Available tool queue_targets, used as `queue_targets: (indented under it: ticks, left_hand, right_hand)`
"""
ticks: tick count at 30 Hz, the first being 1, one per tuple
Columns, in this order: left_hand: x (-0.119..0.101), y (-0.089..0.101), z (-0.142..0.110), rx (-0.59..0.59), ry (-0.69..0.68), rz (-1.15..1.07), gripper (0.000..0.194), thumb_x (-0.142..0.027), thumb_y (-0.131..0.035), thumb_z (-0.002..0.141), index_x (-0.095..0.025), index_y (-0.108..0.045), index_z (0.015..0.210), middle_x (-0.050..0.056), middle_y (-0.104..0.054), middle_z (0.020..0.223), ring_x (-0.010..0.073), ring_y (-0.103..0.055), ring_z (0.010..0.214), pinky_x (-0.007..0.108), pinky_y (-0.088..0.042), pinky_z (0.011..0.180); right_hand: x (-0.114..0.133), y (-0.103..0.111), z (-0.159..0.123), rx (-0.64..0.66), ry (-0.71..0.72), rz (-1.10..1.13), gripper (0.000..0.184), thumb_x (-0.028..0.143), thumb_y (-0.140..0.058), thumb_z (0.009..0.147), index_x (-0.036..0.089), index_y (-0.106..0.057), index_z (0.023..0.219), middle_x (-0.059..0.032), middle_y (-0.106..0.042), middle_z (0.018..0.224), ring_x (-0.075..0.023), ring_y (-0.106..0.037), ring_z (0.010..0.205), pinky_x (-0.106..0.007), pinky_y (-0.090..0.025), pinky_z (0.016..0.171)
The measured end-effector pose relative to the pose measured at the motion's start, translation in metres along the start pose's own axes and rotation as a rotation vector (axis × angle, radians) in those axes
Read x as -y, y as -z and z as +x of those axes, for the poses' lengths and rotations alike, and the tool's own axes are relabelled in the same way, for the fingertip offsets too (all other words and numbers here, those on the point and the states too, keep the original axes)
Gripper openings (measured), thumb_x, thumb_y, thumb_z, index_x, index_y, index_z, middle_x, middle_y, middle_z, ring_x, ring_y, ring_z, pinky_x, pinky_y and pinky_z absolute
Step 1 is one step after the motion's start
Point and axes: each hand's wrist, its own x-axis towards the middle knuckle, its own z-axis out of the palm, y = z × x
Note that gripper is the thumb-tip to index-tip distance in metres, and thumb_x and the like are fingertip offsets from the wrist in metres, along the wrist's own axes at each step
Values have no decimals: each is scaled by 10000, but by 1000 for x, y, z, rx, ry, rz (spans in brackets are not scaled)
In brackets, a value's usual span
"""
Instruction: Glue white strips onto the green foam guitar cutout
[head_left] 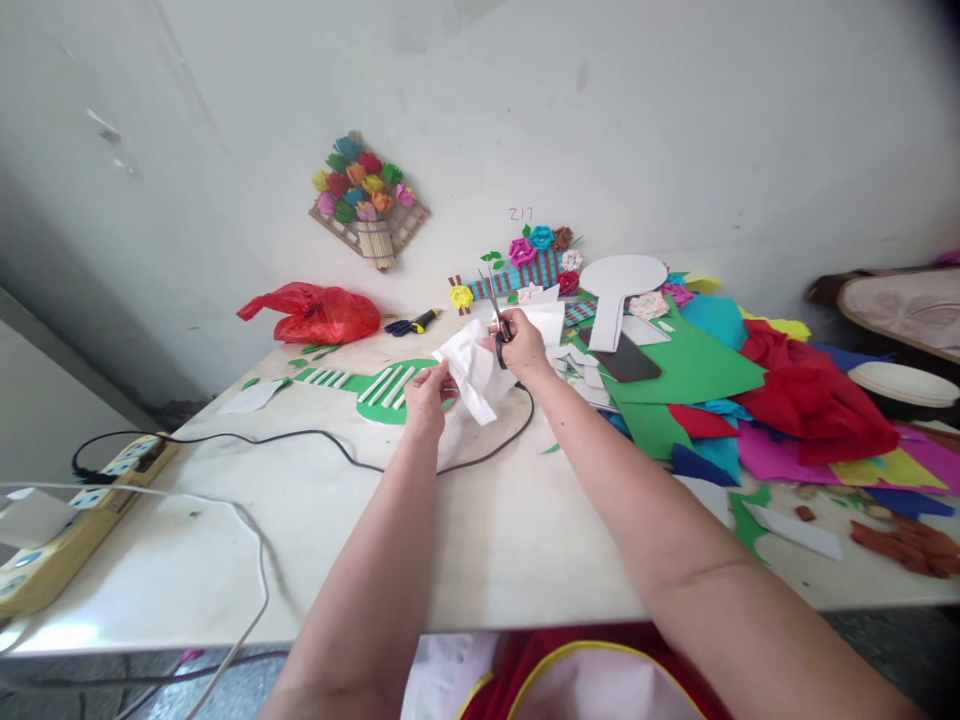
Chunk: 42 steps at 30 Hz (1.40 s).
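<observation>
Pale wall (247, 130) is met by a white table (510, 540), on which a striped green cutout (367, 384) is laid. Just right of the cutout, crumpled white paper (478, 372) is held up, pinched by the left hand (427, 400); scissors (500, 322) are gripped in the right hand (526, 350), blades pointed toward the wall. Paper seems to be being readied for cutting; for the next move, a steadied edge and turned blades would be called for.
</observation>
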Motion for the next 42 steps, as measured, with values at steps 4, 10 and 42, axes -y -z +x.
queue_targets:
  ticks: [4, 10, 42]
  left_hand:
    - [-1, 4, 2, -78, 5, -65, 299, -369, -716, 539, -125, -546, 577, -11, -555, 503, 78, -520, 435, 201, -430, 452]
    - [-3, 3, 2, -88, -7, -129, 295, -327, -719, 539, -114, -570, 678, -3, -597, 555, 73, -542, 458, 195, -453, 488]
    - [-6, 3, 0, -98, 106, -100, 225, -287, -686, 596, -132, -528, 641, -16, -557, 521, 111, -592, 508, 189, -446, 460]
  right_hand:
    - [13, 0, -3, -15, 78, -138, 369, 311, -646, 597, 234, -514, 934, 15, -615, 756, -168, -570, 713, -281, -403, 658]
    - [37, -20, -26, 270, 213, -351, 356, 343, -652, 603, 246, -549, 930, 11, -627, 741, -170, -568, 694, -252, -373, 597]
    - [6, -26, -20, 331, -125, 221, 336, 177, -606, 510, 183, -501, 829, 62, -543, 591, -111, -525, 538, -223, -408, 503]
